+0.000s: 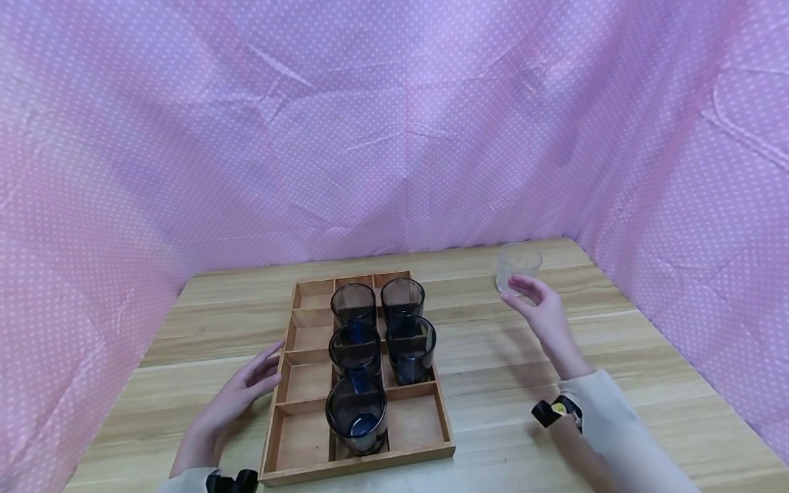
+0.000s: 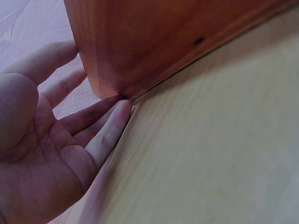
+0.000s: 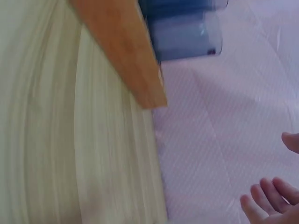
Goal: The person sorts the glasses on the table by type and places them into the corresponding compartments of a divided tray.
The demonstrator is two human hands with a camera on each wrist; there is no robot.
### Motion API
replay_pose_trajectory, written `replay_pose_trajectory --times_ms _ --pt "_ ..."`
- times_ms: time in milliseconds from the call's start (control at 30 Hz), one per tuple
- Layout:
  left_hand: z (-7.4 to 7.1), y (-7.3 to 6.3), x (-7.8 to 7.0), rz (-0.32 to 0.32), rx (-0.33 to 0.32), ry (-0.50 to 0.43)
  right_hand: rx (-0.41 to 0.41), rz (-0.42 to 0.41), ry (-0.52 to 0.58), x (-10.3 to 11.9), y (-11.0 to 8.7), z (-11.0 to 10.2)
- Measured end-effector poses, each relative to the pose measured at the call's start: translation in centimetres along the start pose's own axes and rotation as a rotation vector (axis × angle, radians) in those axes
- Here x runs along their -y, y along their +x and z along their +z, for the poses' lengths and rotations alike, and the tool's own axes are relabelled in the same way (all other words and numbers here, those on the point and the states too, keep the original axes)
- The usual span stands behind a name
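Observation:
A divided wooden tray (image 1: 305, 378) lies on the table, with several dark tinted glasses (image 1: 356, 414) upright in its middle and right columns. My left hand (image 1: 243, 388) is beside the tray's left wall, fingers extended toward it. In the left wrist view, the fingertips of the left hand (image 2: 60, 135) meet the lower edge of the tray's wooden side (image 2: 140, 46). At the far right, a clear glass (image 1: 519, 257) stands upright. My right hand (image 1: 542, 311) is just in front of it, fingers loosely curved and thumb apart. Only the fingertips of the right hand (image 3: 273, 198) show in the right wrist view.
Pale wood tabletop (image 1: 487, 411) extends on both sides of the tray. A pink-purple dotted cloth (image 1: 394, 137) hangs around the table's back and sides. Part of the tray's outer wall (image 3: 124, 51) and the dark glasses (image 3: 187, 37) appear in the right wrist view.

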State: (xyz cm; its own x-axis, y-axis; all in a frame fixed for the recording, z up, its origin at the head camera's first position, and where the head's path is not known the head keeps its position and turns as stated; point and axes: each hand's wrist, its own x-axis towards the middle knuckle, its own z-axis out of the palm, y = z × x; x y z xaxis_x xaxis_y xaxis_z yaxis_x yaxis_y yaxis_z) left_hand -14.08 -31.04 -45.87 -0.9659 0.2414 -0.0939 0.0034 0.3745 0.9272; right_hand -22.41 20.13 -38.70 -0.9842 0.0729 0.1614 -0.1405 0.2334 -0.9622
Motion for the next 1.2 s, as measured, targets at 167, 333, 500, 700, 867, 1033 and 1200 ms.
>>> replay_pose_trajectory --times_ms 167,333,500,700,867,1033,1200 --pt "0.0 0.0 0.1 0.002 0.004 -0.002 -0.104 0.042 -0.035 -0.6 1.4 -0.7" --pt "-0.1 -0.1 0.1 0.036 0.018 0.003 -0.151 0.042 -0.058 -1.2 2.5 -1.3" --pt "-0.1 -0.2 0.0 0.057 0.017 0.008 -0.153 0.019 -0.115 -1.5 3.4 -1.8" --pt "-0.1 -0.1 0.0 0.061 0.018 0.012 -0.152 0.042 -0.204 -1.9 4.6 -2.1" --pt "-0.1 0.0 0.0 0.054 0.014 0.009 -0.148 0.062 -0.231 -2.2 5.7 -2.3" --pt "-0.1 0.0 0.0 0.043 0.011 0.006 -0.138 0.088 -0.260 -2.6 6.6 -2.6" --pt "-0.1 0.0 0.1 0.051 0.017 0.007 -0.127 0.125 -0.333 -3.0 7.4 -2.7"
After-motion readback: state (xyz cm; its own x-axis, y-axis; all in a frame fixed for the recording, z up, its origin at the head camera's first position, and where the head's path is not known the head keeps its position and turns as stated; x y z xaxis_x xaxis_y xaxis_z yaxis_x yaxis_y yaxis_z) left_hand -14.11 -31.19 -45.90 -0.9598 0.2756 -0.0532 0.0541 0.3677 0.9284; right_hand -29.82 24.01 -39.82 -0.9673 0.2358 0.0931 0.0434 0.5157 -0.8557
